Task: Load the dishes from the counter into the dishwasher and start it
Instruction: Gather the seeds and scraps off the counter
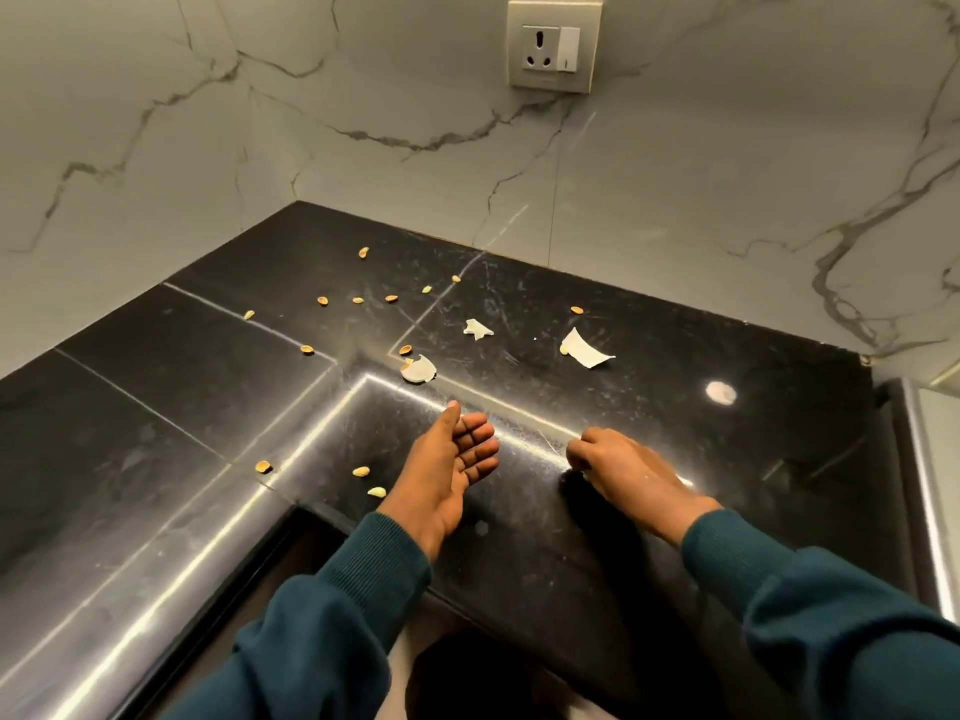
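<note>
No dishes or dishwasher are in view. I look down at a black stone counter in a corner. My left hand lies on it palm up, cupped, with its fingers loosely bent and nothing visible in it. My right hand rests on the counter beside it, knuckles up, with its fingers curled under; whether it pinches anything is hidden. Several small tan shells are scattered over the counter, and three white scraps lie just beyond my hands.
Marble-patterned walls meet behind the counter, with a wall socket high on the right one. The counter's front edge steps in at the lower left. A steel-edged unit borders the counter on the right.
</note>
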